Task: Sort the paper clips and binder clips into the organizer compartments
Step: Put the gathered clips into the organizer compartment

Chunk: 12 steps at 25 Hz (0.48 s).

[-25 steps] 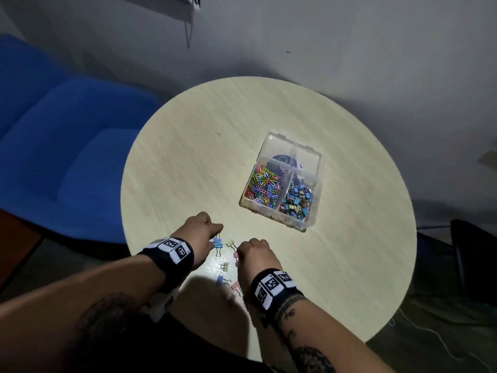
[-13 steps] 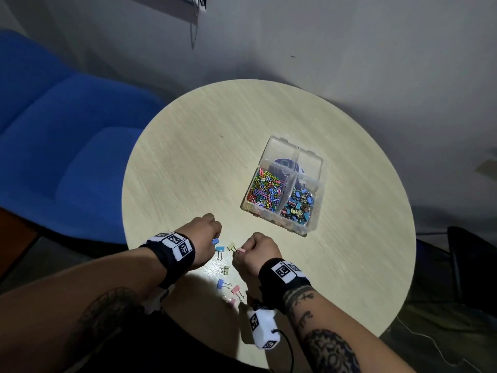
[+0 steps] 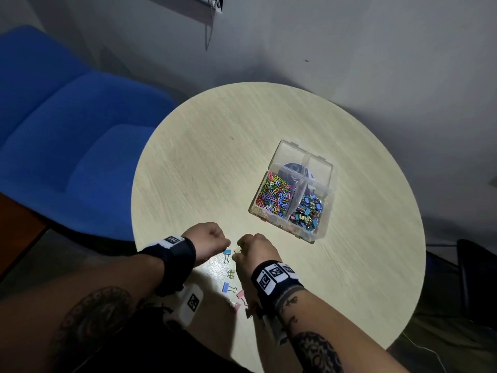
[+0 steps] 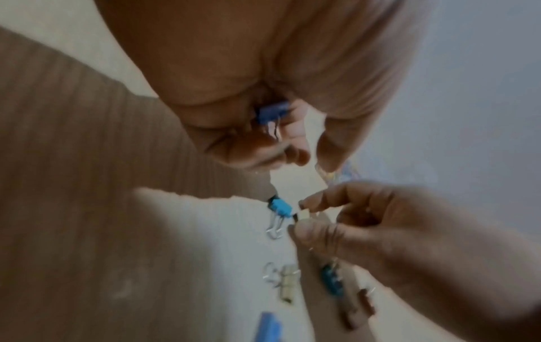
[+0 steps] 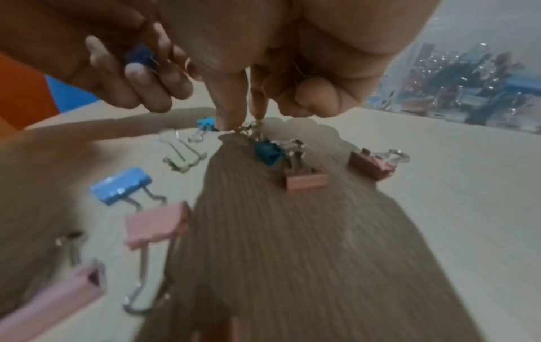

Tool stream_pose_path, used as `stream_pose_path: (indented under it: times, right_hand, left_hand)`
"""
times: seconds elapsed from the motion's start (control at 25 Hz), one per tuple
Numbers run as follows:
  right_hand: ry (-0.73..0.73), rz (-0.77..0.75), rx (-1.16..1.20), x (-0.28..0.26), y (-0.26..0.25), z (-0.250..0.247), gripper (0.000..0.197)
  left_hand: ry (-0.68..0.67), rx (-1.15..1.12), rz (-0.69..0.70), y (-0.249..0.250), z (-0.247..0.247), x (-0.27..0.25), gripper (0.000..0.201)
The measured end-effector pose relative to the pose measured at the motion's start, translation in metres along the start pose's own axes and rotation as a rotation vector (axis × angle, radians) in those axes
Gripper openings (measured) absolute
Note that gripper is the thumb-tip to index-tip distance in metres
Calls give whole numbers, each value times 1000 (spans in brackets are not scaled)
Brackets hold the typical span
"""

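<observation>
Several small binder clips lie on the round table [image 3: 188,162] near its front edge. My left hand [image 3: 212,239] is curled round a dark blue binder clip [image 4: 272,113]. Beside it, my right hand [image 3: 242,250] pinches a pale yellow binder clip [image 4: 304,215] between thumb and forefinger, low over the table. A light blue clip [image 3: 227,253] lies between the hands. The clear organizer [image 3: 326,200] stands beyond them to the right, with coloured paper clips [image 3: 274,195] in its left compartment and binder clips [image 3: 309,211] in its right one.
Under my right wrist lie a yellow clip [image 3: 230,274], a blue clip [image 3: 226,287] and pink clips [image 3: 240,294]. A blue sofa [image 3: 67,146] stands left of the table. A grey wall rises behind it.
My left hand has curled round a blue clip. My right hand has turned and closed thumb and forefinger on the yellow clip. The organizer has not moved.
</observation>
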State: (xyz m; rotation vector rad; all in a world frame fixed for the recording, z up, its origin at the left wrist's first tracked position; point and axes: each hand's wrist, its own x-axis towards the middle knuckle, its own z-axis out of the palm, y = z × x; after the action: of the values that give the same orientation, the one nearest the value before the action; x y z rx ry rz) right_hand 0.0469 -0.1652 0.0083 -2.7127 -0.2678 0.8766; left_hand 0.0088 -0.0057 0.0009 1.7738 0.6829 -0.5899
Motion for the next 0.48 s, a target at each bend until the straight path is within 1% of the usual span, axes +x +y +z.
stream_pose_path:
  times: [0.04, 0.08, 0.16, 0.24, 0.32, 0.36, 0.44, 0.48]
  right_hand:
    - [5, -9, -30, 1, -1, 2, 34]
    - [8, -9, -40, 1, -2, 2, 33]
    - [-9, 6, -28, 0, -3, 3, 27]
    - [-4, 56, 95, -4, -2, 1, 19]
    - [37, 170, 367, -8, 7, -5, 12]
    - [52, 268, 579, -8, 16, -9, 10]
    - [35, 478, 1108, -14, 37, -15, 13]
    - [40, 538, 1341, -19, 49, -16, 12]
  left_hand:
    - [56, 197, 43, -3, 2, -1, 15]
    - [73, 347, 78, -5, 3, -1, 20]
    - [24, 529, 131, -8, 5, 2, 32]
    - [-11, 684, 196, -8, 8, 6, 38]
    - [-12, 800, 264, -6, 12, 10, 33]
    - [-24, 845, 282, -3, 13, 10, 28]
    - [-59, 871, 280, 2, 15, 9, 16]
    - [-61, 844, 262, 4, 16, 9, 11]
